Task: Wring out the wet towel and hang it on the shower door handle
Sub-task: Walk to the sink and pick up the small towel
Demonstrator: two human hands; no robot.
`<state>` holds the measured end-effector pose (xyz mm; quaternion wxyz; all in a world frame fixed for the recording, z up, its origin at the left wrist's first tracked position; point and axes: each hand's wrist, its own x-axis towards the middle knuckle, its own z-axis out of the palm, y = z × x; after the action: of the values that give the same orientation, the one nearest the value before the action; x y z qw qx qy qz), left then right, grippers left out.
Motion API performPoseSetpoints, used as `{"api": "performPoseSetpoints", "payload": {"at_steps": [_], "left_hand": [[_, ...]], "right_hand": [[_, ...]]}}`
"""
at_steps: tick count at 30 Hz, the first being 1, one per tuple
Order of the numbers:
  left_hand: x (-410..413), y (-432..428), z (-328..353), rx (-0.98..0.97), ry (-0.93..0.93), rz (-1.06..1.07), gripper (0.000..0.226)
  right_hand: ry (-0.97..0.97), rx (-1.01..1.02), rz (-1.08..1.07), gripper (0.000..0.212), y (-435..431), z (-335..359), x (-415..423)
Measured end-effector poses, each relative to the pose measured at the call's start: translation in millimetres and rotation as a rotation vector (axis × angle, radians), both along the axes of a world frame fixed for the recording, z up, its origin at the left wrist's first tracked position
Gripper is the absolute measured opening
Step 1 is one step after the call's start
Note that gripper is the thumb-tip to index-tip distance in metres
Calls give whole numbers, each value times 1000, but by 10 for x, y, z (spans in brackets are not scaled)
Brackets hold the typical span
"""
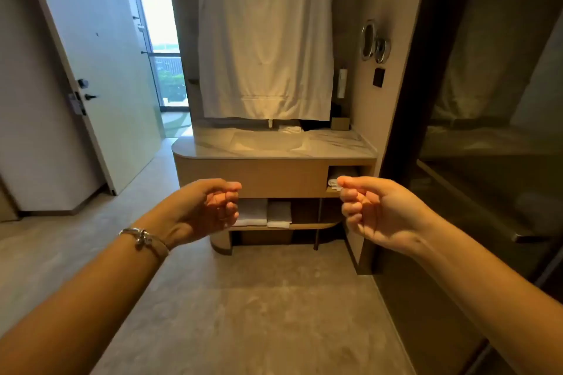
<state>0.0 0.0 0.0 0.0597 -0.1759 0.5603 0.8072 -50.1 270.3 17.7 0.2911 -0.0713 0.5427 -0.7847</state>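
Both hands are curled into loose fists, holding nothing: left hand and right hand apart at equal height. Beyond them stands the bench, a white sheet hanging above it.

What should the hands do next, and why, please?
Probably walk to the vanity and reach for the small white towel lying behind the sink basin. The left hand and right hand are loosely curled and hold nothing, well short of the counter. Whether that towel is the wet one cannot be told.
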Motion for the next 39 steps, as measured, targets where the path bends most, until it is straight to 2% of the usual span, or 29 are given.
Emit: {"api": "performPoseSetpoints", "payload": {"at_steps": [7, 13, 18, 20, 27, 30, 34, 39], "left_hand": [[-385, -198, -34, -24, 29, -100, 10], [-794, -156, -184, 20, -5, -91, 5], [-1049, 4, -394, 73, -32, -92, 3], [-1138, 28, -467, 94, -27, -108, 14], [-1425, -86, -655, 108, -48, -116, 17], [-1601, -214, -700, 117, -49, -94, 15], [-1858, -381, -728, 176, -16, -99, 25], [-2202, -448, -788, 221, 30, -107, 29]], "right_hand": [[-49, 10, -54, 12, -131, -137, -297], [-64, 36, -67, 23, -156, -217, -647], [-159, 39, -50, 20, -169, -411, -938], [-197, 43, -19, 17, -217, -484, -1053], [-291, 67, 65, 16, -530, -691, -1456], [-308, 56, 47, 11, -654, -754, -1651], [-328, 14, 5, 6, -776, -785, -1874], [-327, -14, 9, 9, -840, -812, -2191]]}}
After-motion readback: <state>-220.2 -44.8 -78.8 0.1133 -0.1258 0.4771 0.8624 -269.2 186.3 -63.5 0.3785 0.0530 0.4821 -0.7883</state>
